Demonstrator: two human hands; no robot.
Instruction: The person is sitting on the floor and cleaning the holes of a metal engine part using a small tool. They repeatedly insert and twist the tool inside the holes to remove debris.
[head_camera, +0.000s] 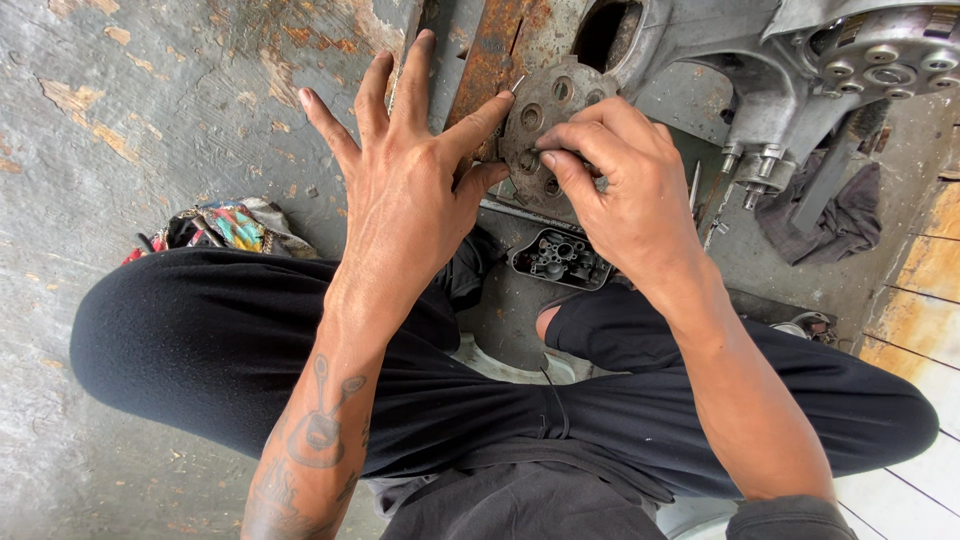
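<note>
A round grey metal plate (548, 105) with several holes lies over a rusty bar (495, 55). My left hand (410, 180) steadies the plate's left edge with thumb and forefinger, the other fingers spread above the floor. My right hand (620, 185) is curled on the plate's lower right, fingertips pinched on something small that I cannot make out. A thin metal pin (517, 83) sticks up by my left forefinger.
An engine casing (800, 70) with bolts fills the top right. A small black carburettor part (558, 258) lies below the plate. A dark rag (835, 215) lies at right, a colourful cloth (230, 228) at left. My crossed legs in black trousers (200, 340) fill the lower frame.
</note>
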